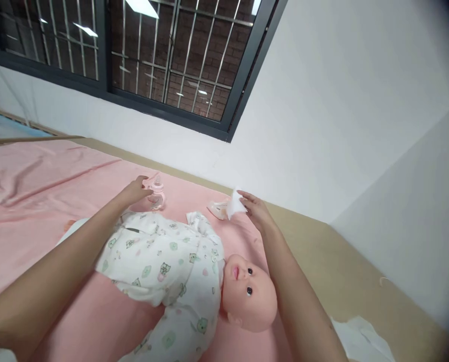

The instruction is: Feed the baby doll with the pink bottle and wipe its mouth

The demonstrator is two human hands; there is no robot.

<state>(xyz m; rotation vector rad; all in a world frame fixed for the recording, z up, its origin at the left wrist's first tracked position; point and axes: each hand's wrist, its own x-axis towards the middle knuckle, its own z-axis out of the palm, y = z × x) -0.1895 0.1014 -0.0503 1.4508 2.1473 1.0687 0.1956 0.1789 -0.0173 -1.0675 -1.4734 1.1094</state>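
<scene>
From my head camera I see a white wall filling the far side, with a dark-framed, barred window set in it. Below spreads a pink sheet, with a bare wooden strip along the wall and to the right. A doll in a white printed suit lies across the sheet, head to the right, my left forearm passing over its lower body. At lower right lies a white cloth, partly cut off. My left hand has its fingers spread at the near-left side of a clear bottle, which stands beyond the doll; I cannot tell whether I have a grip on it. My right hand is closed on a white tissue above the sheet. Just beside the tissue is a small packet, its print too small to read.
</scene>
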